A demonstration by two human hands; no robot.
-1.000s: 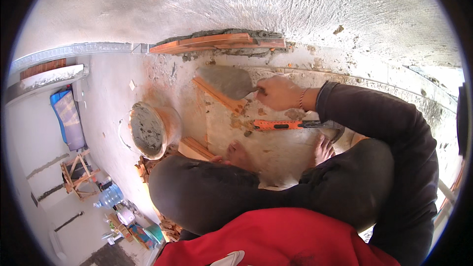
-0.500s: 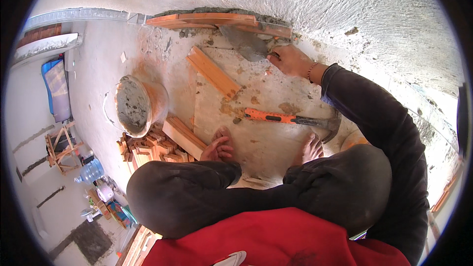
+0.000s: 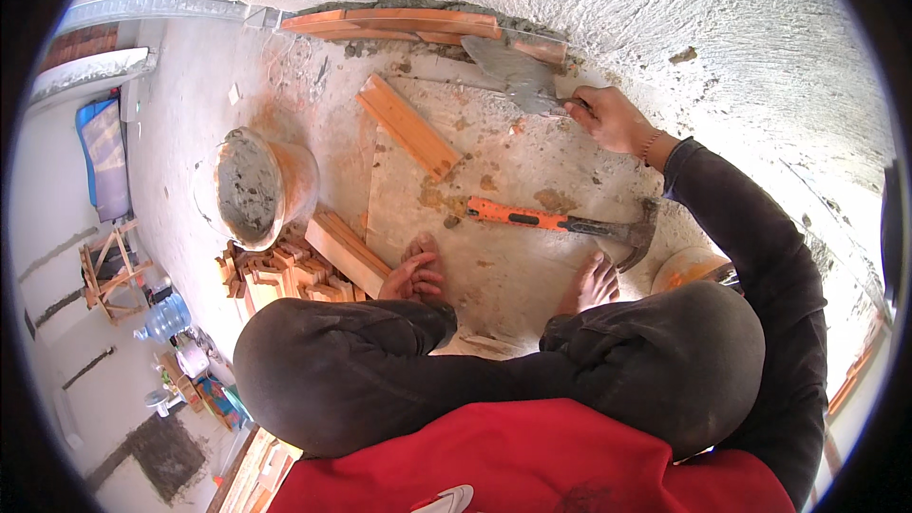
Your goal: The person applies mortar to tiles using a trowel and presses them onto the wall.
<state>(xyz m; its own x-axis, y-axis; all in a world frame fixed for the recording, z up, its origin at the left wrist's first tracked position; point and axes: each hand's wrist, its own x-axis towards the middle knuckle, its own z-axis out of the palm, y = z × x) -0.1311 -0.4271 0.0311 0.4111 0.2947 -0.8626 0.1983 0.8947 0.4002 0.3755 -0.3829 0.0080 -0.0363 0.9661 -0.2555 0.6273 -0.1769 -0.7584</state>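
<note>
My right hand (image 3: 613, 119) is closed around the handle of a trowel (image 3: 518, 71). The grey, mortar-smeared blade is at the right part of a row of orange terracotta strips (image 3: 408, 21) along the foot of the wall, overlapping them in view. Grey mortar lines the row's upper side. My left hand (image 3: 415, 277) hangs loosely beside my left foot, fingers apart and holding nothing. Below the row, a loose terracotta strip (image 3: 408, 128) lies slantwise on the floor. An orange-handled hammer (image 3: 560, 220) rests between my feet and the wall.
On the left stands a bucket (image 3: 296, 176) of grey mortar. Stacked terracotta pieces (image 3: 275, 271) lie beside it, near my left knee. A round container (image 3: 686, 266) sits by my right knee. A thin string runs along the row. Farther left are a water jug (image 3: 164, 317) and a wooden stand (image 3: 114, 271).
My right hand and the trowel have shifted right along the row, and the blade has turned. My left hand stays by my foot. The whole view has moved slightly.
</note>
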